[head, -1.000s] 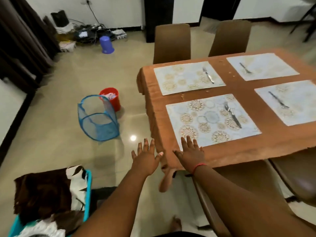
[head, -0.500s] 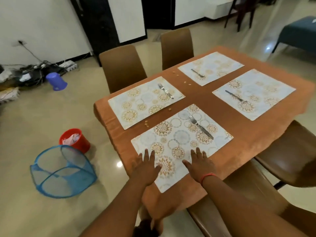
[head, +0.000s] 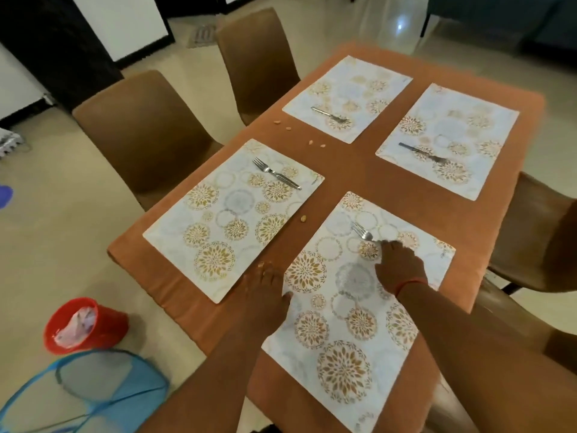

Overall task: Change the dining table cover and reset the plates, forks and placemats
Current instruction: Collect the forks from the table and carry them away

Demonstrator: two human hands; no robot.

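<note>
Fork (head: 363,233): light, stiff, slippery steel; best pinched at the handle, hidden under the right hand (head: 398,265); grasp cannot be told.
Left hand (head: 265,295): at nine o'clock of the placemat (head: 340,310), fingers flat, released.

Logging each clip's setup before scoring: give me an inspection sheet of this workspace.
Surface: dining table under an orange-brown cover.
Job's things: four patterned placemats, each with a fork; nearest placemat, nearest fork. No plates seen.
Clutter: crumbs scattered on the cover.
Hands: right hand on the nearest fork's handle, grip hidden; left hand flat at that placemat's left edge.
Cables: nothing seen.
Surroundings: brown chairs, red bucket, blue mesh hamper on the floor.
</note>
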